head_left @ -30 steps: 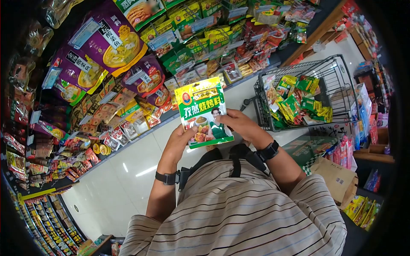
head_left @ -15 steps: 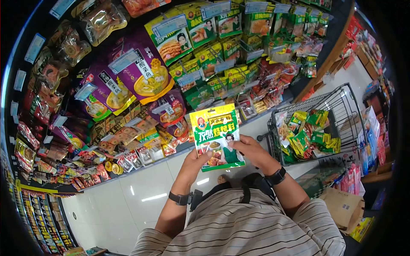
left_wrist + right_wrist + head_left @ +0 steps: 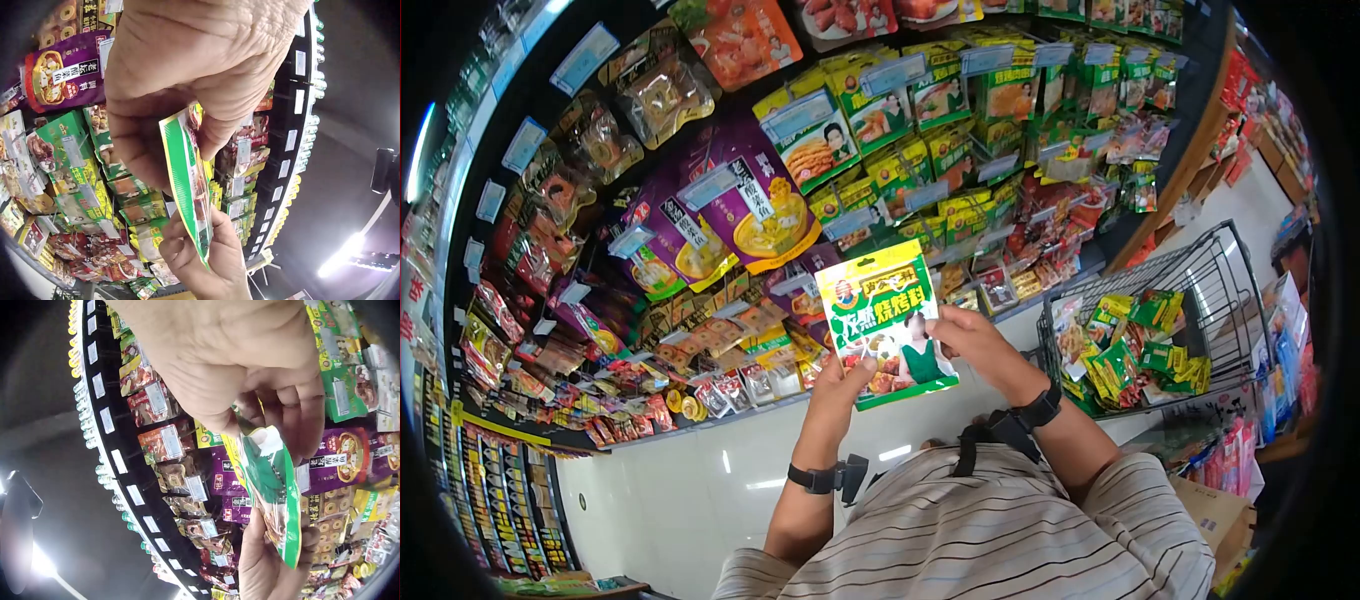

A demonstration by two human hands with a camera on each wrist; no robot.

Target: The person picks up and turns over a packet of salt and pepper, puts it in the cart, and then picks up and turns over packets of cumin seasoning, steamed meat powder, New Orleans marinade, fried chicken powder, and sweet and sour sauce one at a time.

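Note:
I hold a green and yellow seasoning packet (image 3: 887, 322) up in front of a wall of hanging goods. My left hand (image 3: 841, 385) pinches its lower left corner, thumb on the front. My right hand (image 3: 968, 335) pinches its right edge. In the left wrist view the packet (image 3: 187, 181) shows edge-on between the left hand (image 3: 181, 94) and the right hand (image 3: 206, 262). The right wrist view shows the packet (image 3: 272, 494) gripped by the right hand (image 3: 262, 387), with the left hand (image 3: 265, 562) below it.
Pegs full of purple (image 3: 755, 205), green (image 3: 880, 105) and red packets cover the display wall (image 3: 700, 250). A black wire shopping cart (image 3: 1200, 300) with several green and yellow packets (image 3: 1140, 345) stands at my right. White floor tiles (image 3: 670, 500) lie below. A brown paper bag (image 3: 1215, 515) sits lower right.
The view has tilted upward, so more of the upper shelf shows. Both hands have raised the packet slightly toward the display and still hold it the same way.

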